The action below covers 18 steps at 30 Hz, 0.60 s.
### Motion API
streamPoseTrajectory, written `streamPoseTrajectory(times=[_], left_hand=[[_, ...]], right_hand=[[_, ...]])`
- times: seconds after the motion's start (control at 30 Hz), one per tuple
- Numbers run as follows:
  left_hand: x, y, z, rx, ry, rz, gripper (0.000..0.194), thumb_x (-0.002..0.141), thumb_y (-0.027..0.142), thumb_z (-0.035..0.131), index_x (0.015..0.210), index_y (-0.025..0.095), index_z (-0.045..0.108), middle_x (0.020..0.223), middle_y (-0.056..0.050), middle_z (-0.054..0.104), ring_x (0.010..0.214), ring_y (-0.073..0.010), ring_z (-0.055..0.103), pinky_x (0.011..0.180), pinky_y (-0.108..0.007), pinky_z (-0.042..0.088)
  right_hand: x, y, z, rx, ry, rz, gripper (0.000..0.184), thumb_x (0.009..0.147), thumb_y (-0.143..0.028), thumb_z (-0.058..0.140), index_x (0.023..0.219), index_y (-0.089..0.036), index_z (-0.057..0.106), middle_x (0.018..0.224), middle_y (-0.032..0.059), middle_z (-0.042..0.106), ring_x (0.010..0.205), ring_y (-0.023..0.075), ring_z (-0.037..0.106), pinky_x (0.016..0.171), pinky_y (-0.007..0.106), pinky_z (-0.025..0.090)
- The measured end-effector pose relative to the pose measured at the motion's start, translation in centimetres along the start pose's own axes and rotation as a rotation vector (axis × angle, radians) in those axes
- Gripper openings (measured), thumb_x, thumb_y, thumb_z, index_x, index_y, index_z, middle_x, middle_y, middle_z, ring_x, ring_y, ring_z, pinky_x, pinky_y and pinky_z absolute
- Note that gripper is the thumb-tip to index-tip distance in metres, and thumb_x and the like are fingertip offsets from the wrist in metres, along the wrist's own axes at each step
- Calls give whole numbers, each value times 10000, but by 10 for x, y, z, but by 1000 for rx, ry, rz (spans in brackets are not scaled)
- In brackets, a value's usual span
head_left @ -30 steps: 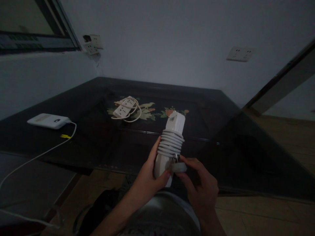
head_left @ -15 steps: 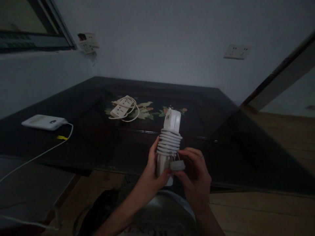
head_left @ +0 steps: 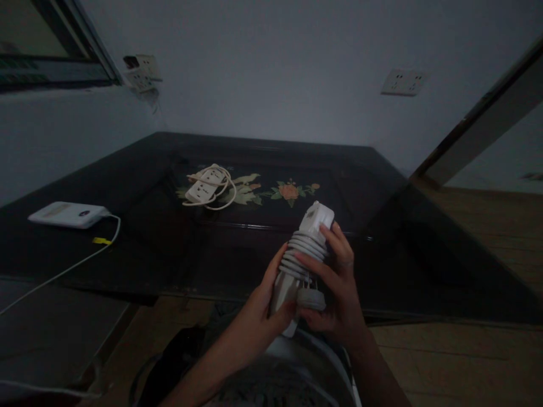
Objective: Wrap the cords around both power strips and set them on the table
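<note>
A white power strip (head_left: pixel 317 216) is held up at the near edge of the table, its far end tilted to the right. Its grey cord (head_left: pixel 303 254) is wound round the middle in several turns. The cord's plug (head_left: pixel 311 298) lies against the strip's near part, prongs pointing at the coils. My left hand (head_left: pixel 265 305) grips the strip from the left, thumb beside the plug. My right hand (head_left: pixel 337 277) closes on it from the right, fingers over the coils and the white end, thumb at the plug.
On the dark table (head_left: pixel 254 254) lies a second power strip (head_left: pixel 206 185) with a loose cord. A white power bank (head_left: pixel 68 215) with a cable (head_left: pixel 85 261) and yellow tag (head_left: pixel 102 241) sits at the left. Wall sockets (head_left: pixel 403 82) are behind the table.
The wrapped strip has tilted and shifted to the right. My right hand's fingers have moved from the plug's prongs up across the coils and the strip's far end.
</note>
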<state>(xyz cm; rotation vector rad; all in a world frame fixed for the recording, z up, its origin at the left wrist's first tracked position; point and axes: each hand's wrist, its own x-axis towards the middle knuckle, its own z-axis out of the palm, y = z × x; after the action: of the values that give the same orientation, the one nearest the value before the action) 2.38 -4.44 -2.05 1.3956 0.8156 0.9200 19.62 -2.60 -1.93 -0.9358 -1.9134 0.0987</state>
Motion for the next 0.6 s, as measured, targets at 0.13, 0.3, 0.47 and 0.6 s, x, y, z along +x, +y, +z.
streamPoseTrajectory(times=[0.13,0.3,0.47,0.6], left_hand=[[-5,2,2,27,-3,-9,696,928,351,487,1509,297,107,1589,-10,148,1452,-234,128,1175,-379,195],[-11,7,3,22,-32,-19,699,930,384,482,1509,310,99,1584,-11,173,1450,-239,135,1170,-381,217],[-14,12,3,19,-31,-13,695,928,376,489,1507,329,107,1586,-13,164,1446,-264,147,1167,-412,224],[-14,12,3,46,-8,-21,679,936,392,467,1503,358,94,1584,1,171,1433,-270,198,1165,-425,228]], right_hand=[[6,1,-8,-1,-105,-56,590,749,-591,629,1266,-315,561,1517,44,279,1424,419,83,1089,674,155],[9,-8,-14,26,-125,-19,621,721,-623,646,1234,-277,592,1512,69,284,1428,422,56,1094,689,108],[15,-23,-15,43,-121,25,508,762,-544,655,1183,-262,613,1491,78,298,1432,415,35,1091,677,175],[17,-27,-11,55,-91,32,436,831,-476,604,1219,-278,578,1445,76,333,1416,372,185,1083,596,303]])
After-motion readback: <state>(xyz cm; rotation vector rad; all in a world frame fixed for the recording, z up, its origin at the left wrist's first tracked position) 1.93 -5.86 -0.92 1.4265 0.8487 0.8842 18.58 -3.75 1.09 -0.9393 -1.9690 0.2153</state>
